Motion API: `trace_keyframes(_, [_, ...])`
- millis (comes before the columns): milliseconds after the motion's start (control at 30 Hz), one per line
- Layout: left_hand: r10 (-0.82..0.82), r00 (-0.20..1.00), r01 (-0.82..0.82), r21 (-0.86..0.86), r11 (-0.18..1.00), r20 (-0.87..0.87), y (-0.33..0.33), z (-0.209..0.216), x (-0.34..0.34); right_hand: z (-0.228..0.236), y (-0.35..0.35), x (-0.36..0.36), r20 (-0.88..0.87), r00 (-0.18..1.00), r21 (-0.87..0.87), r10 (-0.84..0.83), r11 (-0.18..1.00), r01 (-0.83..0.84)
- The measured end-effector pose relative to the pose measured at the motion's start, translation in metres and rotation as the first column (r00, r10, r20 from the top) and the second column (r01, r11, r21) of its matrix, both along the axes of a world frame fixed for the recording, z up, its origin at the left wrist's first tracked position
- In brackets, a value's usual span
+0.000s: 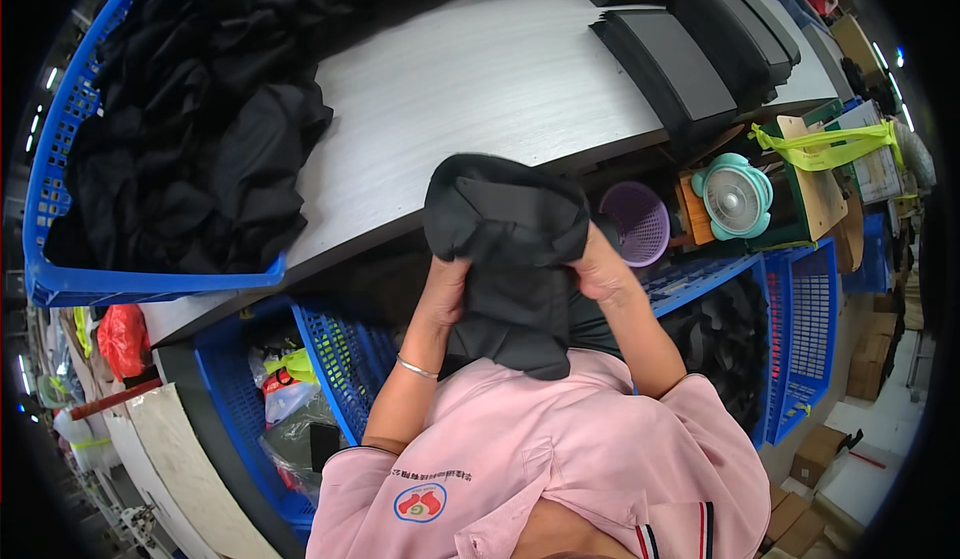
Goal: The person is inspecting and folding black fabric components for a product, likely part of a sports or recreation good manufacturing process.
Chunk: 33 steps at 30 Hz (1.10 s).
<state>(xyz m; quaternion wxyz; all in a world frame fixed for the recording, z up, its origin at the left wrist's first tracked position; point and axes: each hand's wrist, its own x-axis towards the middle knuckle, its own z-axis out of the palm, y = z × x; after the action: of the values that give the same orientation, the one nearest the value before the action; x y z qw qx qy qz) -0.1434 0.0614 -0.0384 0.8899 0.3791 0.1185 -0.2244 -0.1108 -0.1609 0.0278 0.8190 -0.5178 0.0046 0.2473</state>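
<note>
A piece of black cloth (515, 304) is held up in front of my chest, at the near edge of the table. Its upper part is folded over into a wide, rounded cuff, and the lower part hangs down toward my lap. My left hand (450, 281) grips its left side and my right hand (598, 267) its right side. Most of the fingers on both hands are hidden in the folds. On my left wrist is a silver bangle (417, 370).
A blue crate (150, 284) heaped with black cloth stands on the white table (430, 69). Stacks of flat black pieces (680, 64) lie at the far right. Below are a purple basket (637, 224), a teal fan (738, 197) and further blue crates (335, 359) on both sides.
</note>
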Motion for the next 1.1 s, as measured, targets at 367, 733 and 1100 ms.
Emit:
trace_keyframes(367, [0.128, 0.984, -0.156, 0.248, 0.956, 0.126, -0.007, 0.018, 0.004, -0.004, -0.01, 0.0, 0.291, 0.942, -0.693, 0.165, 0.716, 0.088])
trace_keyframes(733, [0.058, 0.99, -0.029, 0.216, 0.976, -0.13, 0.005, -0.02, 0.001, -0.008, 0.001, -0.01, -0.022, 0.991, 0.005, 0.13, 0.991, -0.13])
trace_keyframes(1100, [-0.114, 0.987, 0.053, 0.438, 0.898, 0.113, -0.04, 0.008, 0.001, -0.006, -0.001, -0.045, 0.785, 0.584, -0.426, -0.207, 0.504, 0.751])
